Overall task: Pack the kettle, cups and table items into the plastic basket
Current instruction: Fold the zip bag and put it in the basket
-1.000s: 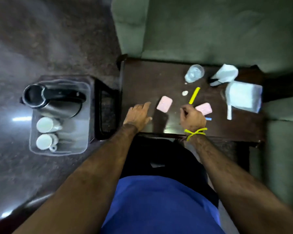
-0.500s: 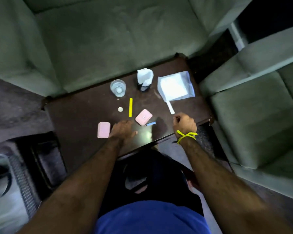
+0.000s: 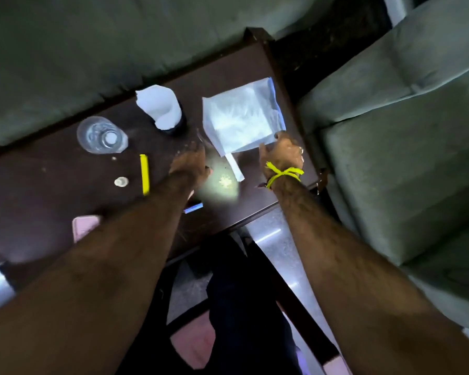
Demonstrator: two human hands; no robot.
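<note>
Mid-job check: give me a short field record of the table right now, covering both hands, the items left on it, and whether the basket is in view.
left hand: over the table centre, blurred, grip unclear
right hand: at the near corner of the clear bag, fingers on its edge
still on table: glass, white paper cup, yellow stick, small cap, pink case, blue stick, white strip
basket: not in view
surroundings: green sofa to the right
</note>
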